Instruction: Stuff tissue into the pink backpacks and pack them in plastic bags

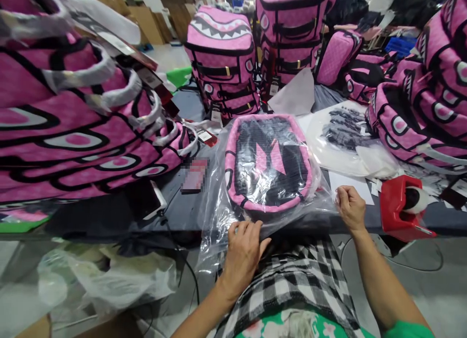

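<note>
A pink and black backpack [272,160] with a ribbed black panel and two pink angular shapes lies on the dark table inside a clear plastic bag [213,202]. The fingers of my left hand [242,248] rest on the bag's near edge, with the thumb held apart. At the bag's right corner, my right hand [350,206] is closed, pinching the plastic between thumb and fingers. The bag's loose lower left part hangs over the table edge.
Pink backpacks are stacked at left [76,141] and right [438,99]; another backpack [222,61] stands behind. A red tape dispenser [401,209] sits near my right hand. A phone-like device [155,199] with a cable lies left. Plastic wrapping [109,275] is below the table.
</note>
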### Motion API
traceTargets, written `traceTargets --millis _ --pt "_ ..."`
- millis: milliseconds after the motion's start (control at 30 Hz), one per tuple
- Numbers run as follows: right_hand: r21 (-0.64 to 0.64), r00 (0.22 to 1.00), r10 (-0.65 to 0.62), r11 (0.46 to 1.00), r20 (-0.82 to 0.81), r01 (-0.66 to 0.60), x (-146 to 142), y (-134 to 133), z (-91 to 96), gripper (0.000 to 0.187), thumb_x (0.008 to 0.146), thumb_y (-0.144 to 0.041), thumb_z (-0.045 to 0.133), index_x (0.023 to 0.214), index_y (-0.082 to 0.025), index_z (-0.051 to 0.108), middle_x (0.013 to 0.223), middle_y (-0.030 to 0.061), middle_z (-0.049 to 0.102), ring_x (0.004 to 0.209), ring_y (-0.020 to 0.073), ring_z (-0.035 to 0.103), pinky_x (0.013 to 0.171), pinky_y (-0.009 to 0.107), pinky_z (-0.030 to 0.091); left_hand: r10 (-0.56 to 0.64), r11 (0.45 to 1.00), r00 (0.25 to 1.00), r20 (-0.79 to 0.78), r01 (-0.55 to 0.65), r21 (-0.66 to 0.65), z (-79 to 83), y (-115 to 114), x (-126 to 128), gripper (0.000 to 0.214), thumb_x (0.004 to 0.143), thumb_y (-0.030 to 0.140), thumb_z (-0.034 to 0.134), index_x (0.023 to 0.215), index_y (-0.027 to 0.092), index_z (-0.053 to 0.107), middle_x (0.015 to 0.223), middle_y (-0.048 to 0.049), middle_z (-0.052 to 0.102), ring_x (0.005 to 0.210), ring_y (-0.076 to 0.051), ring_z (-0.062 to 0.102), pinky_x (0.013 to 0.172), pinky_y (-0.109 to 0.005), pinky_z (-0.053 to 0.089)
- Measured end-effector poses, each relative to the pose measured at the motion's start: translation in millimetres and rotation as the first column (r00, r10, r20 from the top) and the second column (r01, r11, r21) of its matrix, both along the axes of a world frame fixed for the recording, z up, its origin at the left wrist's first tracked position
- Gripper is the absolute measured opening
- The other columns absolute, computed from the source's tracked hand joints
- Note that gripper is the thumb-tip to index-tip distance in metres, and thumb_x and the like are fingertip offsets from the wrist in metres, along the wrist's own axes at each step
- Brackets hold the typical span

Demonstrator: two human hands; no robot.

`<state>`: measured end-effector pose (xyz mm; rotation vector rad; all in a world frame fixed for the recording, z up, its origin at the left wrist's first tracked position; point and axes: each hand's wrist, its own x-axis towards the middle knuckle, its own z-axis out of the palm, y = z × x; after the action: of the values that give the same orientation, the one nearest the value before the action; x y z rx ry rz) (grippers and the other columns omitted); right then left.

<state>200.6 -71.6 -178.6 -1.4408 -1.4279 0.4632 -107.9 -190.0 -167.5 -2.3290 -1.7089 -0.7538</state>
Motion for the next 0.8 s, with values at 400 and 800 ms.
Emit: traceTargets --millis 400,800 --pt "0.017 0.993 0.062 0.998 -0.101 -0.061 3.1 -1.7 -6.9 0.041 0.089 -0.061 0.061 0.083 -0.021 0.063 0.051 -0.0071 0.047 0.040 0.0100 0.043 0.041 0.024 0.034 -0.016 0.994 0.999 0.032 0.013 0.106 7.7 39.8 -33.9 0.018 0.101 0.025 0.054 0.088 0.022 0.065 0.095 -0.0050 0.070 0.104 -0.024 0.057 0.094 -0.041 0.033" --pt "-0.056 0.896 -0.271 0.962 -0.352 0.268 1.0 -25.1 -23.8 0.057 0.076 -0.076 0.065 0.077 -0.019 0.060 0.058 -0.0031 0.057 0.052 0.0126 0.052 0.054 0.025 0.042 -0.114 0.802 0.946 0.304 0.268 -0.534 27.0 86.3 -55.1 0.037 0.101 0.040 0.045 0.075 0.021 0.064 0.100 -0.0032 0.061 0.103 -0.023 0.052 0.096 -0.041 0.037"
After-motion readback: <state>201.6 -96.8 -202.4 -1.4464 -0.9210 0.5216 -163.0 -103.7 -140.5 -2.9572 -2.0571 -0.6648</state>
